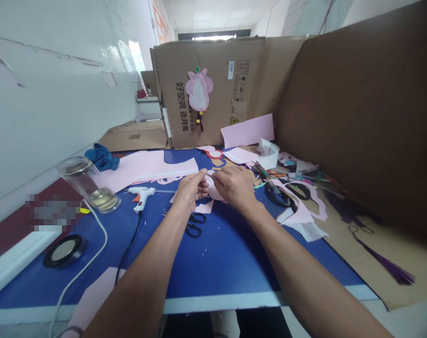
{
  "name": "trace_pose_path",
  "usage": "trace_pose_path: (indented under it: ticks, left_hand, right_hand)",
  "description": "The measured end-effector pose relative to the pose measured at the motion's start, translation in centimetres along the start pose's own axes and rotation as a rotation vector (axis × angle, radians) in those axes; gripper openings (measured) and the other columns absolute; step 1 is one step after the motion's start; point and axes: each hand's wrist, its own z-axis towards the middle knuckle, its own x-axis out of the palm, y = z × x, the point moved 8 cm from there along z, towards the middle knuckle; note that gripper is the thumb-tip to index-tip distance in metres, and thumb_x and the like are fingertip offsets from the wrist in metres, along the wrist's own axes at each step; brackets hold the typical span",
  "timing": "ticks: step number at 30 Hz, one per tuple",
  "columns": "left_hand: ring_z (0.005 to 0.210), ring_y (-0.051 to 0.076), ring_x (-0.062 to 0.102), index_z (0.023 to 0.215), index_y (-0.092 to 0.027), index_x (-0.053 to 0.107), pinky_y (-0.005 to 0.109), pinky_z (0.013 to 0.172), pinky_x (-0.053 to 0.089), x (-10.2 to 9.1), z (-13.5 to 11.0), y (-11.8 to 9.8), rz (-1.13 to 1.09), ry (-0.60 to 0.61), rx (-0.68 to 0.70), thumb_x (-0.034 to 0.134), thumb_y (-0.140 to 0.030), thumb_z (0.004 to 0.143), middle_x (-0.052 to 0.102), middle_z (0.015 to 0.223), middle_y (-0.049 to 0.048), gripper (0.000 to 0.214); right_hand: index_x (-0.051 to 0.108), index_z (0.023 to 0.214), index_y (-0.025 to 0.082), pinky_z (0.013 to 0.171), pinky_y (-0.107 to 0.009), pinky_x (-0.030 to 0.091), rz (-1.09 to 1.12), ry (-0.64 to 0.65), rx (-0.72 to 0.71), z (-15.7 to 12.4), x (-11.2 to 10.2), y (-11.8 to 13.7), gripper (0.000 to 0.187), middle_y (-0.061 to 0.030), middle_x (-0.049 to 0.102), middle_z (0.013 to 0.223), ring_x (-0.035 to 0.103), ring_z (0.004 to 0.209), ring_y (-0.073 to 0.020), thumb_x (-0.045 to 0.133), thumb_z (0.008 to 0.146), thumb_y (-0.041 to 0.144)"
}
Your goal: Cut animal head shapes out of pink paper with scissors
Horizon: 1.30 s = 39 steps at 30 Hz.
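Note:
Both hands meet over the middle of the blue table. My left hand, thumb and fingers pinched, grips the left edge of a small pale pink paper piece. Bent fingers of my right hand close on the same piece from the right and hide part of it. Under my left wrist lie black-handled scissors. A white glue gun rests on its side to the left. Pink paper scraps are just below the hands.
A clear glass bottle, black tape roll and blue cloth stand left. Large pink sheets lie behind. Black-handled shears and a purple tassel are right. Cardboard walls the back, bearing a pink hanging ornament.

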Motion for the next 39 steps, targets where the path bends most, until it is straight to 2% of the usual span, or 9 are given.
trace_pose_path:
  ticks: [5,9,13,16,18,22,27,32,39]
  left_hand:
    - [0.050,0.010,0.057,0.070,-0.017,0.063,0.024,0.051,0.048,-0.4,0.3,1.1,-0.099,-0.048,-0.123,0.081,-0.039,0.073,0.063,0.065,0.0013,0.029]
    - [0.051,0.011,0.057,0.072,-0.018,0.063,0.025,0.053,0.048,-0.8,0.7,0.3,-0.090,-0.062,-0.018,0.077,-0.029,0.068,0.061,0.063,-0.0007,0.019]
    - [0.058,0.013,0.060,0.070,-0.019,0.062,0.026,0.060,0.051,-1.1,0.8,-1.9,-0.003,-0.005,0.196,0.077,-0.029,0.063,0.063,0.064,-0.0008,0.019]
    - [0.065,0.015,0.062,0.072,-0.018,0.067,0.029,0.067,0.055,-0.4,0.7,-2.6,0.047,0.152,0.221,0.076,-0.030,0.063,0.067,0.071,0.0009,0.017]
    - [0.067,0.017,0.063,0.074,-0.018,0.070,0.031,0.069,0.055,0.1,0.4,-2.7,0.087,0.224,0.212,0.076,-0.030,0.063,0.068,0.072,0.0017,0.017]
    - [0.063,0.015,0.060,0.071,-0.018,0.070,0.029,0.064,0.051,1.0,-0.2,-2.4,0.203,0.309,0.201,0.075,-0.028,0.063,0.066,0.068,0.0015,0.013]
    - [0.062,0.015,0.059,0.070,-0.019,0.070,0.029,0.063,0.049,1.4,-0.5,-2.0,0.265,0.346,0.196,0.075,-0.029,0.066,0.064,0.066,0.0022,0.012]
    - [0.058,0.014,0.055,0.060,-0.021,0.056,0.029,0.062,0.049,1.3,-0.4,-2.0,0.233,0.319,0.193,0.079,-0.035,0.068,0.058,0.062,-0.0012,0.028]
    - [0.062,0.014,0.057,0.069,-0.019,0.066,0.029,0.064,0.049,1.2,0.0,-1.9,0.227,0.262,0.252,0.081,-0.043,0.071,0.064,0.068,0.0005,0.029]
  right_hand:
    - [0.077,0.089,0.020,0.084,-0.039,0.033,-0.025,0.070,-0.107,0.0,0.3,1.6,0.028,-0.0081,0.073,0.084,0.060,0.083,-0.0230,0.053,0.104,0.019]
    - [0.079,0.096,0.022,0.089,-0.041,0.035,0.076,0.092,-0.084,-0.2,0.5,1.8,0.028,-0.0099,0.076,0.093,0.062,0.092,-0.0256,0.053,0.106,0.026]
    - [0.080,0.110,0.022,0.100,-0.042,0.043,0.399,-0.021,0.093,0.0,-0.3,0.1,0.023,-0.0111,0.077,0.114,0.065,0.110,-0.0283,0.061,0.102,0.034]
    - [0.078,0.120,0.021,0.109,-0.044,0.045,0.668,-0.095,0.281,0.2,-0.5,-2.2,0.029,-0.0127,0.075,0.127,0.065,0.122,-0.0294,0.066,0.096,0.033]
    - [0.077,0.123,0.021,0.108,-0.045,0.047,0.827,-0.028,0.367,0.4,0.2,-3.1,0.034,-0.0117,0.074,0.130,0.066,0.121,-0.0286,0.069,0.092,0.034]
    - [0.079,0.112,0.020,0.082,-0.037,0.056,1.084,0.220,0.516,-0.1,2.8,-3.3,0.032,-0.0085,0.080,0.105,0.072,0.092,-0.0233,0.074,0.085,0.035]
    - [0.075,0.092,0.020,0.053,-0.026,0.042,1.258,0.407,0.604,-1.2,4.8,-2.7,0.028,-0.0023,0.072,0.075,0.059,0.059,-0.0153,0.078,0.081,0.046]
    - [0.070,0.085,0.020,0.058,-0.026,0.043,1.346,0.351,0.671,-1.2,4.8,-3.4,0.029,0.0000,0.068,0.075,0.057,0.063,-0.0143,0.082,0.073,0.044]
    - [0.067,0.084,0.020,0.064,-0.027,0.046,1.262,0.204,0.712,-0.9,3.6,-4.3,0.033,-0.0007,0.068,0.077,0.056,0.068,-0.0153,0.080,0.075,0.049]
